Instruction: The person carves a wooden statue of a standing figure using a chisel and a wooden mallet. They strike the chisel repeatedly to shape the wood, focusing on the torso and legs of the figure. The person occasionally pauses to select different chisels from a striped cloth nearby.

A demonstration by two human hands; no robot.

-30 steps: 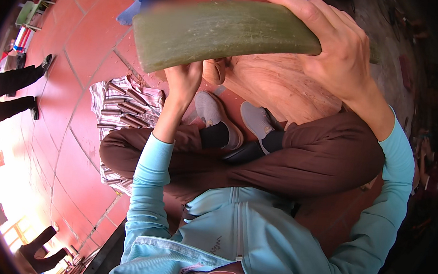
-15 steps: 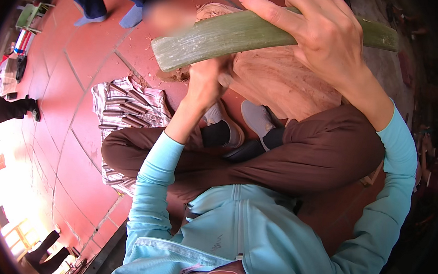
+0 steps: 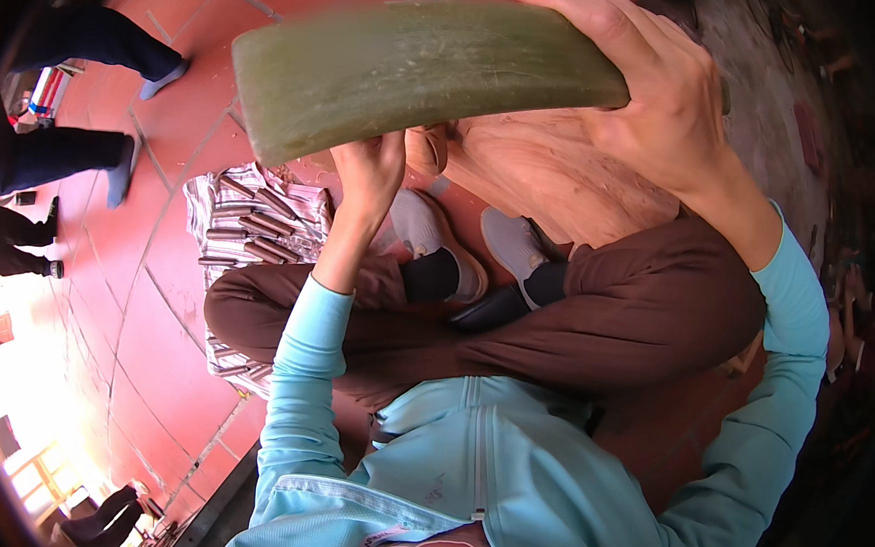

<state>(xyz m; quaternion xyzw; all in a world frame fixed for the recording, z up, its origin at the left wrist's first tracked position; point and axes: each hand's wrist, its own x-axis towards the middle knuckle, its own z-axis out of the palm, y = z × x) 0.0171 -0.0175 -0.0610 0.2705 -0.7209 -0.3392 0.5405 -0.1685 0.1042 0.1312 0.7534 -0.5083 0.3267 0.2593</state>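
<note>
A long, curved green strip (image 3: 420, 62), which looks like a piece of bamboo, is raised across the top of the view. My right hand (image 3: 659, 97) grips it towards its right end, the thumb stretched along the upper edge. Below the left part, my left hand (image 3: 368, 174) is closed against the lower edge; the strip covers most of its fingers. Just right of that hand, a rounded tan wooden piece (image 3: 427, 150) shows partly. Behind and under the strip lies a broad slab of reddish-brown wood (image 3: 564, 171).
Several dark-handled carving tools (image 3: 260, 225) rest on a striped cloth (image 3: 199, 199) by my left knee. My shoes (image 3: 510, 240) are in front of the wood. Other people's legs (image 3: 84, 157) stand on the red tiled floor (image 3: 148, 256) at the left.
The green strip has moved left and looks larger, covering more of the wood. My left hand has shifted left with it. At the upper left, another person's legs have moved further left.
</note>
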